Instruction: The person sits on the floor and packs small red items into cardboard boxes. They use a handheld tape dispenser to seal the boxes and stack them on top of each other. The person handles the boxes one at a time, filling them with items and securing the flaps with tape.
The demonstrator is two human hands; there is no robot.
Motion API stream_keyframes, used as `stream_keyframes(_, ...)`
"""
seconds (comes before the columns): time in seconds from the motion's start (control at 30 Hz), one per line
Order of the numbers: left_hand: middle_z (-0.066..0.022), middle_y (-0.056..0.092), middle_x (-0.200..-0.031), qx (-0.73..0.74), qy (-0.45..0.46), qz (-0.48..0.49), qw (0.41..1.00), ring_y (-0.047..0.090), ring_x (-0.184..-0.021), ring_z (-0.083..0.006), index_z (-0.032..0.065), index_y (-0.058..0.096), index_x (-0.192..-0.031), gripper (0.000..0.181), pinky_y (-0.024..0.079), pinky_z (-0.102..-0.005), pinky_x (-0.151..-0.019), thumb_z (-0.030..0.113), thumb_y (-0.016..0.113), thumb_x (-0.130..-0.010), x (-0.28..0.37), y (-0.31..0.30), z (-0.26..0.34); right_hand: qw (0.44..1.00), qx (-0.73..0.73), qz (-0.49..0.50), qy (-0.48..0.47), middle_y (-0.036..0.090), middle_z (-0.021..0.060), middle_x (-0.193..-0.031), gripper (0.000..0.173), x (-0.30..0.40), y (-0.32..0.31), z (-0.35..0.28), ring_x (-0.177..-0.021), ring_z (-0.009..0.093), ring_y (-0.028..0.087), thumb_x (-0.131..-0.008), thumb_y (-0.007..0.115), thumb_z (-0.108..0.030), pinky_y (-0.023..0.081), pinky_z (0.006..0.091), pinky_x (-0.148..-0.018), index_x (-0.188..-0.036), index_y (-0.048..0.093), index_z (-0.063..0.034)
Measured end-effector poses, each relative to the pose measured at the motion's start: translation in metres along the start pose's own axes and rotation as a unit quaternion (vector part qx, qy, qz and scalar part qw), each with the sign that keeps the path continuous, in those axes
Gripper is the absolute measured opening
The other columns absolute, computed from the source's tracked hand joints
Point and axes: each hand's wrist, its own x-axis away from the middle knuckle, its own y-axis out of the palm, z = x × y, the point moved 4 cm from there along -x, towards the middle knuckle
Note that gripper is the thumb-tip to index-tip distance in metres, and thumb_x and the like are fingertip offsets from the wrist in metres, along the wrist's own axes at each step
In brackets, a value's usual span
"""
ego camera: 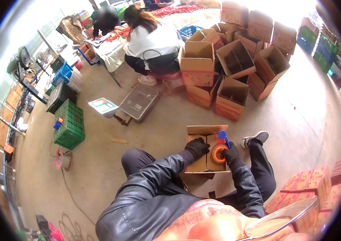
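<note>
A cardboard box (200, 164) sits on the floor between my legs. Two of its flaps meet at a dark seam down the middle, and the other two stick out at the far and near sides. My left hand (197, 148), in a black glove, bears on the left flap, its fingers curled by the seam. A tape dispenser with an orange reel and a blue handle (223, 138) is in my gloved right hand (231, 153), over the right flap. The fingers of that hand are partly hidden behind the dispenser.
Ahead to the right, open cartons (233, 60) are stacked. A platform scale (139, 101) and a green crate (68, 124) stand to the left. A person in a white top (155, 39) sits at a table of red fruit. Printed boxes (304, 180) rise by my right side.
</note>
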Motion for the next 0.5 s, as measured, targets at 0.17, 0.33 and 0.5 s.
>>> stream_keyframes(0.17,-0.0131,0.06,-0.096,0.031,0.005,0.033,0.999,0.061,-0.093,-0.0332,0.0184,0.07,-0.1,0.024,0.049,-0.045,-0.08,0.032,0.064,-0.082,0.004,-0.002,0.006,0.999,0.006,-0.021,0.024,0.066,0.0189,-0.086,0.032,0.014,-0.002,-0.003,-0.08,0.03,0.067,-0.074,0.059,-0.009,0.053,0.0384,-0.072,-0.104,0.061,-0.0001)
stream_keyframes(0.33,-0.0155,0.061,-0.096,0.022,0.011,0.018,1.0,0.061,-0.094,-0.0338,0.0173,0.069,-0.102,0.025,0.049,-0.0455,-0.079,0.034,0.062,-0.085,0.006,0.001,0.002,1.0,0.01,-0.001,-0.003,0.064,0.013,-0.078,0.03,0.005,0.002,-0.005,-0.071,0.023,0.064,-0.07,0.06,-0.006,0.052,0.0347,-0.066,-0.099,0.06,0.0012)
stream_keyframes(0.5,-0.0156,0.061,-0.096,-0.003,-0.013,-0.015,1.0,0.061,-0.093,-0.0338,0.0176,0.07,-0.103,0.026,0.049,-0.0456,-0.08,0.035,0.061,-0.085,0.004,-0.003,0.005,1.0,-0.004,-0.015,0.015,0.065,0.0144,-0.082,0.031,0.007,0.002,-0.013,-0.074,0.024,0.065,-0.072,0.06,-0.008,0.053,0.0352,-0.069,-0.101,0.06,0.0004)
